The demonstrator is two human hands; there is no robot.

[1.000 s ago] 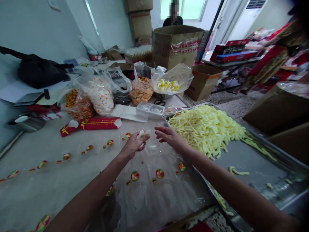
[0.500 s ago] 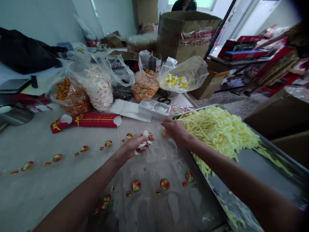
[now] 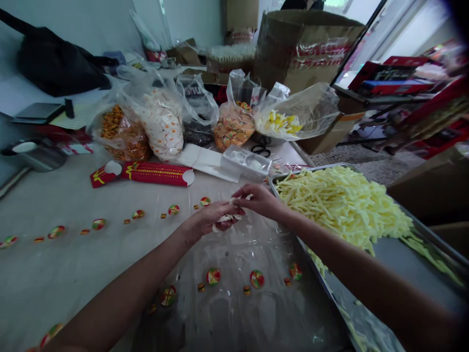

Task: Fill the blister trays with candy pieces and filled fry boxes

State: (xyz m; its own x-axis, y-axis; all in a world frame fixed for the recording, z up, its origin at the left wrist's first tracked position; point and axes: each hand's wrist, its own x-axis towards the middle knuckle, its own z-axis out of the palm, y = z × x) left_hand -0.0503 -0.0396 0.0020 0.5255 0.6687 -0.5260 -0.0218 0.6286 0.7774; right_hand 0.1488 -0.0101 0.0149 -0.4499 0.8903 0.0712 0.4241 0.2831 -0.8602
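In the middle of the table, my left hand (image 3: 214, 215) is closed around several small flat white pieces (image 3: 224, 219). My right hand (image 3: 261, 199) meets it, its thumb and fingertips pinched on a white piece (image 3: 233, 201) at the edge of that handful. Beneath both hands lie clear plastic sheets or bags, partly hidden. Pairs of small items rest in rows there: round red, green and yellow pieces (image 3: 257, 279) and tiny burger-shaped pieces (image 3: 246, 290).
A metal tray (image 3: 388, 264) heaped with pale yellow fry-like strips (image 3: 344, 205) borders my right arm. Behind stand bags of orange pieces (image 3: 128, 142), white pieces with orange dots (image 3: 163, 124) and burger-like pieces (image 3: 234, 128). Red cartons (image 3: 157, 174) and scissors (image 3: 261, 149) lie nearer.
My right hand has moved left from beside the tray's corner to the white pieces in my left hand. The view has shifted slightly, so the surroundings sit further right.
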